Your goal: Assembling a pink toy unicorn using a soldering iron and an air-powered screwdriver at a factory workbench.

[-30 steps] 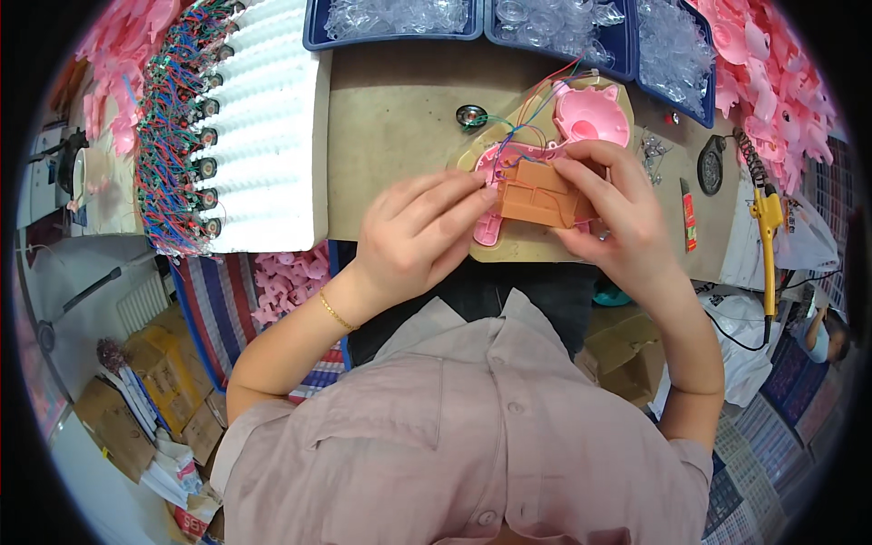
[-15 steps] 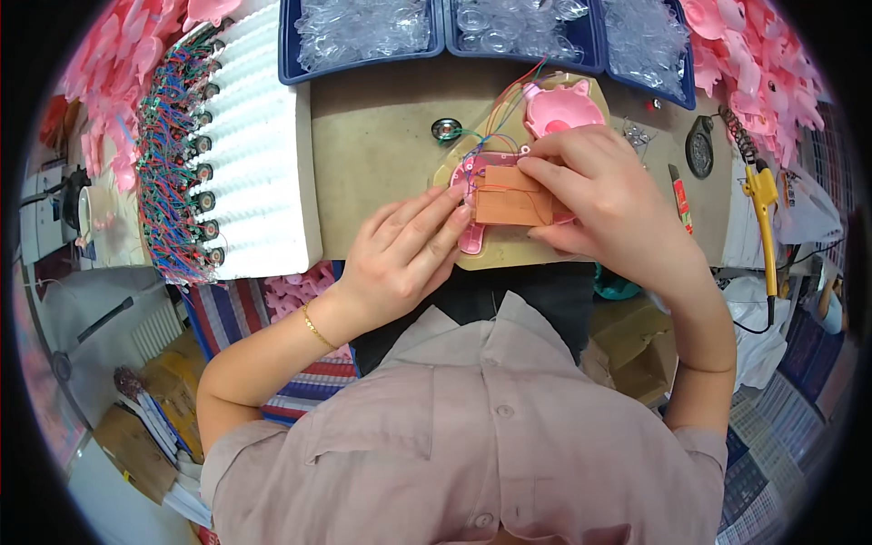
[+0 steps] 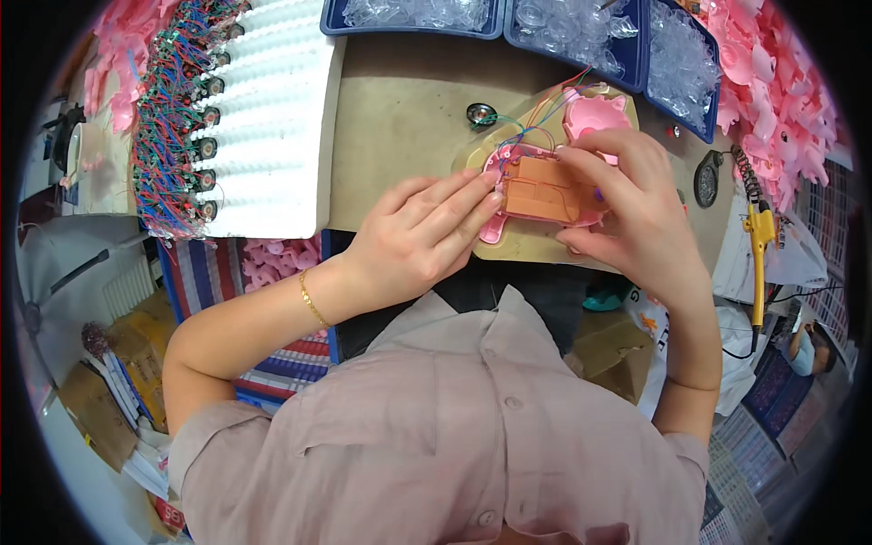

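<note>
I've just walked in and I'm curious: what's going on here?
A person has both hands at an orange block in or on a pink plastic shell. The left hand has its fingertips at the left end. The right hand curves around the right end; how firm its grip is, I can't tell. Thin wires lie beyond, near a small round speaker.

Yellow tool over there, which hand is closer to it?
Right. The right hand is left of the yellow tool, not touching it; the left hand is farther left, by the orange block.
</note>
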